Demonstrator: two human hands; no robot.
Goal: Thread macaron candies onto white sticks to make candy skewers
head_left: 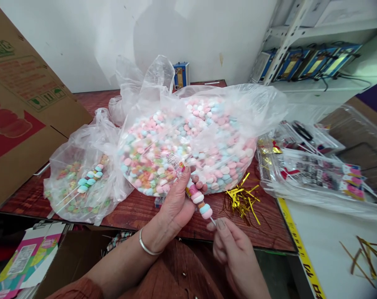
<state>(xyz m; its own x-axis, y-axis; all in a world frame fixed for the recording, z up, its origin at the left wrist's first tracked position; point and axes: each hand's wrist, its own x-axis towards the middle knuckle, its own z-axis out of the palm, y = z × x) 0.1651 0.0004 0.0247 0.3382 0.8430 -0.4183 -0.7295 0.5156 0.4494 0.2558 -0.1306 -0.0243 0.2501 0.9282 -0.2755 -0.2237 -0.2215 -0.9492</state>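
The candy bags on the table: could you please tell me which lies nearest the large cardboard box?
The smaller bag, left, beside the box; its candies look mostly green and orange, while pink and blue dominate the larger bag.

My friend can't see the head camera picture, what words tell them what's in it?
A left hand and a right hand hold a pink, white and blue candy stick above a dark red table. Behind are a big see-through bag of pastel sweets and, left of it, a smaller bag; shiny gold strips lie to the right.
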